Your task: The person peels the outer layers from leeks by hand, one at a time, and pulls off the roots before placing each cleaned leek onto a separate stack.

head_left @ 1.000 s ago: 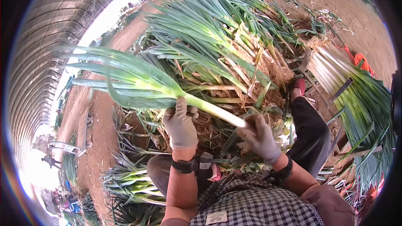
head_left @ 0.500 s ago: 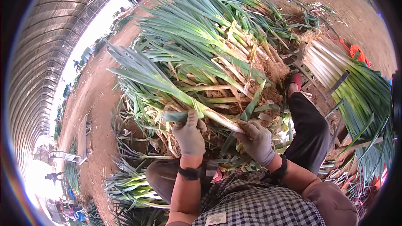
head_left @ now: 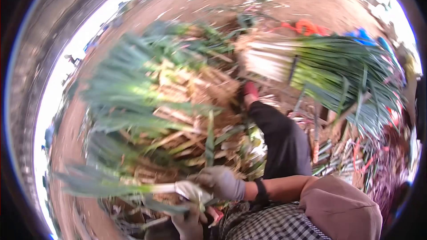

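Note:
A green onion [head_left: 155,188] lies sideways at the lower left, its leaves reaching left and its white end between my two gloved hands. My right hand [head_left: 220,183] is closed at that white end, where a loose pale layer hangs. Below it, my left hand [head_left: 189,222] is closed round a green leaf piece [head_left: 165,206]; motion blurs its fingers. Behind the hands lies a large heap of untrimmed green onions [head_left: 178,84], with brown roots and dry leaves.
Cleaned green onions [head_left: 329,62] rest on a low wooden rack at the right, near orange netting [head_left: 307,27]. My leg in dark trousers [head_left: 282,138] stretches between heap and rack. A long tool with an orange handle [head_left: 316,151] stands beside it. Plant scraps litter the soil.
The view has swung right, so the heap shows further left. The held onion's lower stem looks whiter, with a layer loosened. Both hands are now lower in the view.

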### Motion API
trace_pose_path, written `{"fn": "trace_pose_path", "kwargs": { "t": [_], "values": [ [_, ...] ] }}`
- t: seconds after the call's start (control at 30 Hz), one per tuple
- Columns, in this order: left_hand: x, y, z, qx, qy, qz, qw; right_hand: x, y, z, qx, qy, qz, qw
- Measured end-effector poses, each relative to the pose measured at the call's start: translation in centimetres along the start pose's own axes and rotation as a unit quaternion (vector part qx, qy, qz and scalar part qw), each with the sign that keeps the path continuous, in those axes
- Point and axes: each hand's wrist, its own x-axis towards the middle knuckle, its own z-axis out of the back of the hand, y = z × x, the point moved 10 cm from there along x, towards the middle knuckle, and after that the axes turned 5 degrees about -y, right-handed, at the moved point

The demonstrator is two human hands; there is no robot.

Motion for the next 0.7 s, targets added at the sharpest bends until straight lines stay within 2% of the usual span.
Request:
{"fn": "trace_pose_path", "kwargs": {
  "t": [0.07,0.13,0.17,0.2,0.27,0.3,0.33,0.4,0.43,0.47,0.5,0.53,0.57,0.6,0.63,0.67,0.7],
  "values": [
    [-1.8,1.8,-0.3,0.047,0.055,0.009,0.997,0.0,1.2,0.3,0.003,0.012,0.025,1.000],
    [-4.8,5.4,-3.3,-0.019,0.167,0.192,0.967,0.6,1.5,-0.4,0.000,0.026,0.019,0.999],
    [-5.2,5.3,-3.7,-0.017,0.172,0.192,0.966,1.0,0.7,-0.1,0.055,0.020,-0.019,0.998],
    [-5.8,4.2,-5.2,-0.040,0.193,0.224,0.954,1.4,-0.3,0.0,0.056,0.011,-0.032,0.998],
    [-6.1,2.5,-6.3,-0.064,0.216,0.255,0.940,2.7,-0.8,1.4,0.079,-0.023,0.006,0.997],
    [-4.4,1.8,-4.1,-0.020,0.138,0.238,0.961,3.1,0.0,2.5,0.027,-0.010,0.018,0.999],
    [-2.9,1.0,-1.1,0.025,0.053,0.220,0.974,3.1,-0.3,3.1,0.032,-0.008,0.022,0.999],
    [-1.5,3.6,8.6,0.040,-0.178,0.232,0.955,2.6,0.2,3.8,0.085,-0.034,0.057,0.994],
    [1.6,-2.0,9.8,0.286,-0.186,-0.104,0.934,2.6,1.5,4.7,0.124,-0.023,0.071,0.989],
    [0.3,-6.2,6.4,0.498,-0.152,-0.411,0.748,1.3,-2.1,-1.0,0.332,0.023,-0.017,0.943],
    [2.0,-7.4,6.2,0.552,-0.164,-0.349,0.740,-0.1,-2.6,-4.2,0.509,0.067,-0.137,0.847],
    [3.9,-8.7,6.0,0.598,-0.176,-0.287,0.727,-1.5,-2.6,-6.8,0.651,0.109,-0.253,0.708],
    [4.5,-9.4,5.9,0.605,-0.188,-0.282,0.721,-0.6,0.4,-2.5,0.568,0.082,-0.105,0.812],
    [4.5,-10.0,5.3,0.554,-0.194,-0.329,0.740,-1.5,2.0,-3.3,0.230,0.158,0.098,0.955],
    [4.2,-10.3,4.7,0.499,-0.198,-0.375,0.755,-2.9,-1.2,-8.2,0.323,0.247,-0.028,0.913],
    [5.7,-7.7,6.8,0.244,-0.218,-0.247,0.912,-5.4,-3.9,-13.2,0.400,0.329,-0.154,0.842],
    [5.8,-6.9,7.0,0.257,-0.233,-0.267,0.899,-4.3,-5.0,-11.1,0.294,0.189,-0.059,0.935]
  ]
}}
